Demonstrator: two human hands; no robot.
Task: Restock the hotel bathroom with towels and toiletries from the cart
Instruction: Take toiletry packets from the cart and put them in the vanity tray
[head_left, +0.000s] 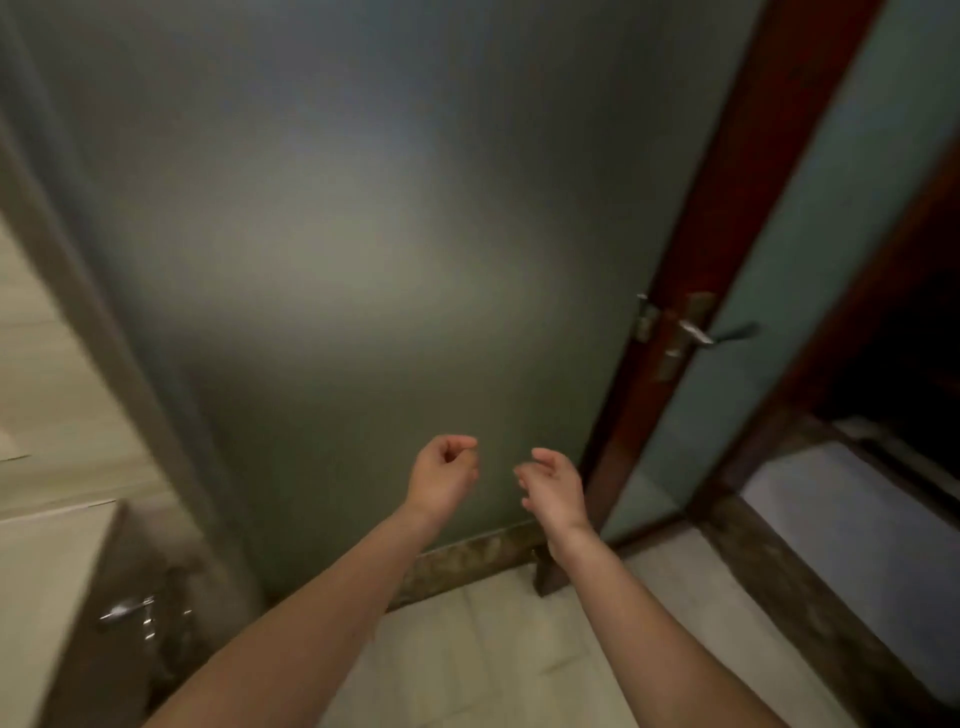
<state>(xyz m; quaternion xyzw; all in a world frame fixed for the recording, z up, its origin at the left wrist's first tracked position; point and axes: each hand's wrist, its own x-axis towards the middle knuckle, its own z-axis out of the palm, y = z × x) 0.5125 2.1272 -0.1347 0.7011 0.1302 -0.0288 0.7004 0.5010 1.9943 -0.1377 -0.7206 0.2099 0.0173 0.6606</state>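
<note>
Ahead: frosted door (363, 234) filled my 12 o'clock, handle (693, 330) at 3.
Left hand (444, 475): fingers curled in, empty.
Right hand (553, 488): fingers relaxed, empty.
Towels, cart: I could not tell where.

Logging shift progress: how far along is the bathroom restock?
Nothing looks done yet: no supplies are in view. Nothing is in hand either: the left hand and right hand are empty, raised before the frosted glass door. All restocking appears left.
</note>
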